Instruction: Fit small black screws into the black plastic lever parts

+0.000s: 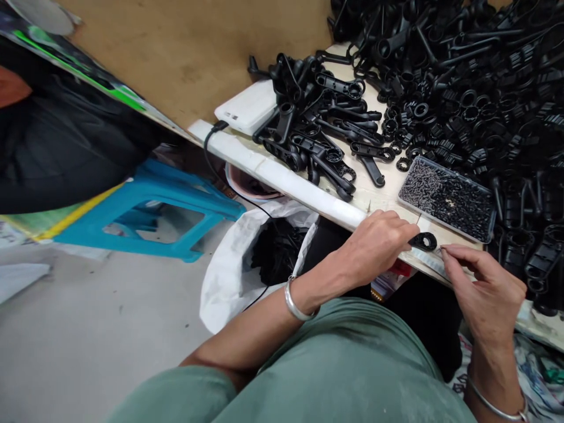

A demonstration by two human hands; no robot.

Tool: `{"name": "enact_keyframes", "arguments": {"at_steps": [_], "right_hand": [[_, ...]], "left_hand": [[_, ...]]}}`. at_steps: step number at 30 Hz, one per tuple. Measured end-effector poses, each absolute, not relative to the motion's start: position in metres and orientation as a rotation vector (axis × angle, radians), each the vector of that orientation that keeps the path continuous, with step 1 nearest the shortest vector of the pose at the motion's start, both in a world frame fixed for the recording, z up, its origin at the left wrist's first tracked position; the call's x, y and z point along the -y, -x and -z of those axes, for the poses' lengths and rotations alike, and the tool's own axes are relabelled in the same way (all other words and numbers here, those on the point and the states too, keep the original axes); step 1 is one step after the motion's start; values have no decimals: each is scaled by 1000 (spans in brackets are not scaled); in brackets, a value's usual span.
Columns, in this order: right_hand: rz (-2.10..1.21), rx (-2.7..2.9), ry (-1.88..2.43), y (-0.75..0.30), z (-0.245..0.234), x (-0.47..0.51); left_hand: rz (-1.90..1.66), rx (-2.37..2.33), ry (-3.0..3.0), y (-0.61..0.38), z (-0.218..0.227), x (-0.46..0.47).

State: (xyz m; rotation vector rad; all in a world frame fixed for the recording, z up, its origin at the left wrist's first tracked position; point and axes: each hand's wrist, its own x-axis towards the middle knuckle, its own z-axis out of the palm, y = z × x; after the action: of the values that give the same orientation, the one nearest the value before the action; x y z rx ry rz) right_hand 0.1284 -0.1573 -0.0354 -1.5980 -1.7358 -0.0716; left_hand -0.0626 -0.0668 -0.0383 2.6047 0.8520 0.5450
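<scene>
One table (pixel 390 191) carries a heap of black plastic parts (pixel 462 88) and a clear box (pixel 445 223) of small bits. The left hand (pixel 376 241) is curled at a black ring (pixel 415 241) by the table edge, its grip unclear; the right hand (pixel 489 288) pinches a tiny piece (pixel 439 250) beside it.

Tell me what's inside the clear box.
The clear box holds small pieces, greyer toward picture left, blacker toward picture right. A pale patch shows near the middle; the top layer hides whatever lies beneath.
</scene>
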Motion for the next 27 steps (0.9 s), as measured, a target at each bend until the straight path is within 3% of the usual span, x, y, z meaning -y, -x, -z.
{"name": "enact_keyframes", "arguments": {"at_steps": [15, 27], "right_hand": [[165, 2011, 1479, -117, 33, 152], [240, 2196, 1528, -107, 28, 152]], "left_hand": [[-748, -918, -2465, 61, 49, 82], [-701, -898, -2440, 61, 50, 81]]}}
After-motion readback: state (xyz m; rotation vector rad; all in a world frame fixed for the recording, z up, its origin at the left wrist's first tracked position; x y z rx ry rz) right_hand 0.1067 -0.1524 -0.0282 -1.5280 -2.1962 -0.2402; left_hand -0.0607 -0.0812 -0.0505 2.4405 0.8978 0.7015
